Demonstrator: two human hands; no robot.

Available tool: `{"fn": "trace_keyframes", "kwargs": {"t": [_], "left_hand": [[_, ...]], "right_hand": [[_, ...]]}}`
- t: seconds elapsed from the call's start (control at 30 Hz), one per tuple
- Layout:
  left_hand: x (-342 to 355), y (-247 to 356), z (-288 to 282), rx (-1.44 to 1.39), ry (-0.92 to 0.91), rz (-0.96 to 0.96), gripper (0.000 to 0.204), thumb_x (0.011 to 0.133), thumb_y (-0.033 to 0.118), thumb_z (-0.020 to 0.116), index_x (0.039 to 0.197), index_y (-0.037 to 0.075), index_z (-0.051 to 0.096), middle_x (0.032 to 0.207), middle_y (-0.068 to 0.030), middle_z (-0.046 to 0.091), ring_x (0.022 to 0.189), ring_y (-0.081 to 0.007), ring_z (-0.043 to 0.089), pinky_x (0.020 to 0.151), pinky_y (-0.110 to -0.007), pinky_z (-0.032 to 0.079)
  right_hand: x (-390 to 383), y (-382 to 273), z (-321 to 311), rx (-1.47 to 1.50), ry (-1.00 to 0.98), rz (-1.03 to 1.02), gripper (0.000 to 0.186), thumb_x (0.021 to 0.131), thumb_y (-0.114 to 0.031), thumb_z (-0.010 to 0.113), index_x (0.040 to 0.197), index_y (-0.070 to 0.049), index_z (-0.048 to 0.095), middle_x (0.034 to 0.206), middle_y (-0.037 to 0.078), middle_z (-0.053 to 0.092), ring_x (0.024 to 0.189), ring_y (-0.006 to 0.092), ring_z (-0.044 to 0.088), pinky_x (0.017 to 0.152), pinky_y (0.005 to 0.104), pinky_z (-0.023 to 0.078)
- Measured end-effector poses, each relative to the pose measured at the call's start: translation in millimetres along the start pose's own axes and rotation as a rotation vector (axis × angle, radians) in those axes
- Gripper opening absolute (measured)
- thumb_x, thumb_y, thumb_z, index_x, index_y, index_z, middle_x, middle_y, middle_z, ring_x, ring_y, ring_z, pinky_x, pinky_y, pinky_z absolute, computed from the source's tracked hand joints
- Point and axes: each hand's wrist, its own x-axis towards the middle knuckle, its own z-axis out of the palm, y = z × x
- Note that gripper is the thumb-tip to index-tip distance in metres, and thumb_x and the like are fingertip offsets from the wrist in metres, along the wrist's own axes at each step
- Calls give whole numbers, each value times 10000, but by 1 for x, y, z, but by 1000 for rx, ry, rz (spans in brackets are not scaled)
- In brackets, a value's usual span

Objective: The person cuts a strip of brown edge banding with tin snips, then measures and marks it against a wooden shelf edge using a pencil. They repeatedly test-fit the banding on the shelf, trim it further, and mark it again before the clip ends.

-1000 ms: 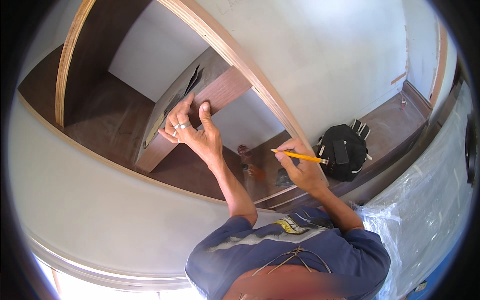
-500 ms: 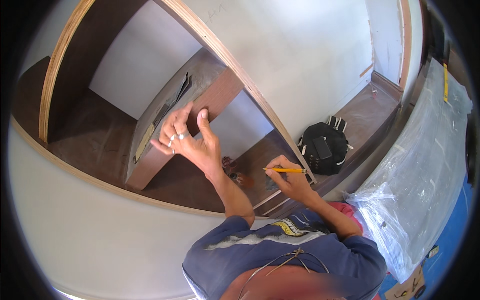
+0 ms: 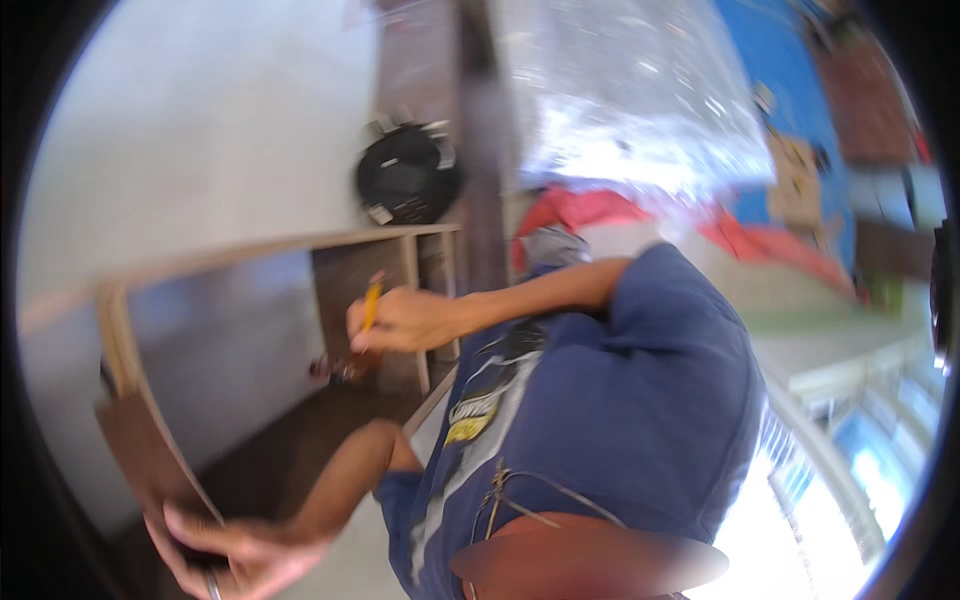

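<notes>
In the head view, with its clock centred on the middle of the picture, the right hand [image 3: 408,322] sits close to the centre on the 9 o'clock side, its forearm coming in from the 2 o'clock side of the wrist. Its fingers are curled around a yellow pencil [image 3: 371,304], which stands nearly upright and pokes out above the hand toward 12 o'clock.

The left hand [image 3: 238,562] is near the rim between 7 and 8 o'clock, with a ring on one finger. Its thumb and fingers curve apart at the lower end of a brown wooden board [image 3: 152,450], which lies at 8 o'clock; motion blur hides whether they grip it, so I cannot tell.

A pale wooden frame edge [image 3: 255,246] runs between 9 and 10 o'clock, above the cabinet opening. Inside that opening, toward 8 o'clock from the centre, is a small reddish-brown object [image 3: 340,369], too blurred to identify. A black bag [image 3: 405,180] rests at 11 o'clock, beside a white wall [image 3: 200,130] at 10.

Clear plastic sheeting [image 3: 640,90] spreads at 1 o'clock, with red cloth [image 3: 590,208] just below it and a blue floor covering [image 3: 752,45] beyond. A piece of cardboard [image 3: 797,185] lies at 2 o'clock. The person's dark blue T-shirt [image 3: 640,390] fills the area toward 4 and 5 o'clock.
</notes>
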Motion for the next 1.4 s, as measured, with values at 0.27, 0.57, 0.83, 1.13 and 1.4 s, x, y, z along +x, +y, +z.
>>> {"fn": "trace_keyframes", "kwargs": {"t": [0.27,0.57,0.83,1.13,1.4], "left_hand": [[7,-18,0,-32,-37,204,463,931,503,676,889,42,695,812,-118,696,750,-281,669,696,-406,513],[-7,-21,8,-181,-46,195,314,1029,361,587,969,64,669,857,-90,663,770,-240,629,715,-394,483],[-62,55,28,-322,28,181,312,1026,338,594,964,35,636,858,-95,631,784,-222,603,724,-386,482],[-140,210,16,-443,221,136,316,1023,311,601,957,3,598,858,-100,596,800,-202,575,734,-377,481],[-126,354,12,-721,531,39,325,1021,288,608,952,-26,564,859,-104,564,815,-184,549,743,-369,481]], "right_hand": [[-34,-5,1,-46,88,69,352,1027,-403,531,960,-62,591,715,76,646,704,259,657,697,405,490],[-78,19,-51,-58,417,96,289,1043,-327,535,937,-59,554,720,50,624,678,193,629,662,354,482],[-144,65,-115,-116,521,222,292,1040,-314,540,947,-38,565,733,47,632,655,165,628,631,318,491],[-315,108,-239,-113,653,404,356,1007,-375,546,980,-29,630,769,97,675,715,225,674,697,353,523],[-455,-16,-346,-700,977,181,323,1042,-325,486,1064,-45,646,809,145,664,772,291,672,716,406,508]]}}
